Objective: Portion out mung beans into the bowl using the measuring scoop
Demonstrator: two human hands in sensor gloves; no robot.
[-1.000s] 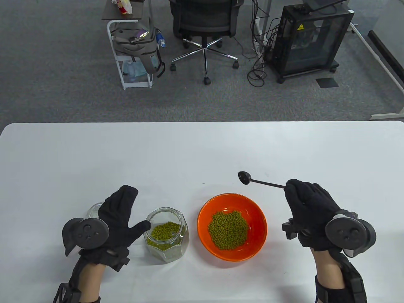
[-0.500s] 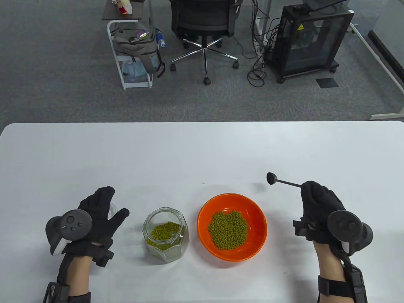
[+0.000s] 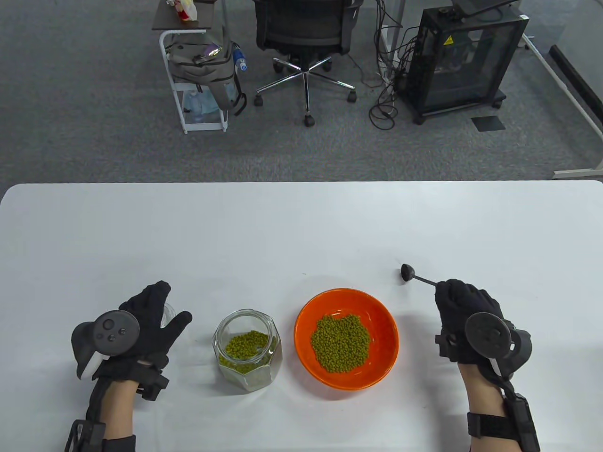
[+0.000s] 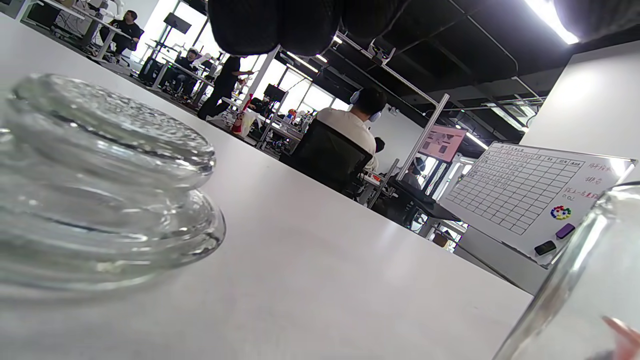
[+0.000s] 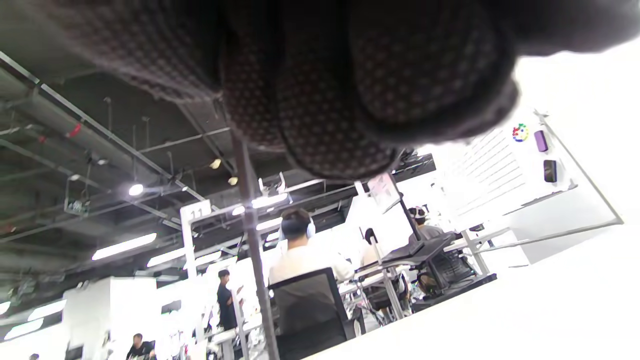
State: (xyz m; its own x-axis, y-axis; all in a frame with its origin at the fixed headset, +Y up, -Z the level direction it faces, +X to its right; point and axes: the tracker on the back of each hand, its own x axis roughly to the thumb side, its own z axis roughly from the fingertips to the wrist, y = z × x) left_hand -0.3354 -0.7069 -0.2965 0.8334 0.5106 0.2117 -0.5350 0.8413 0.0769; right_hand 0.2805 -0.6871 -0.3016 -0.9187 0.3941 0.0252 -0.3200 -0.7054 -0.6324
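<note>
An orange bowl [image 3: 306, 310] holds a heap of green mung beans [image 3: 340, 343] at the table's front middle. Just left of it stands an open glass jar [image 3: 247, 351], partly filled with beans. My right hand [image 3: 459, 301] grips the thin handle of the black measuring scoop [image 3: 408, 272]. The scoop's head points up-left, right of the bowl and very low over the table. My left hand [image 3: 150, 308] hovers open over the glass lid [image 3: 168, 314], left of the jar. That glass lid [image 4: 100, 175] lies flat on the table, with my fingers [image 4: 280, 22] above it.
The jar's glass wall [image 4: 570, 280] fills the lower right of the left wrist view. Beyond the white table [image 3: 301, 226] are an office chair [image 3: 306, 37], a cart with a backpack [image 3: 202, 66] and a black cabinet [image 3: 464, 56].
My right hand carried the scoop rightward away from the bowl and lowered it toward the table. My left hand drew back left from the jar to above the lid.
</note>
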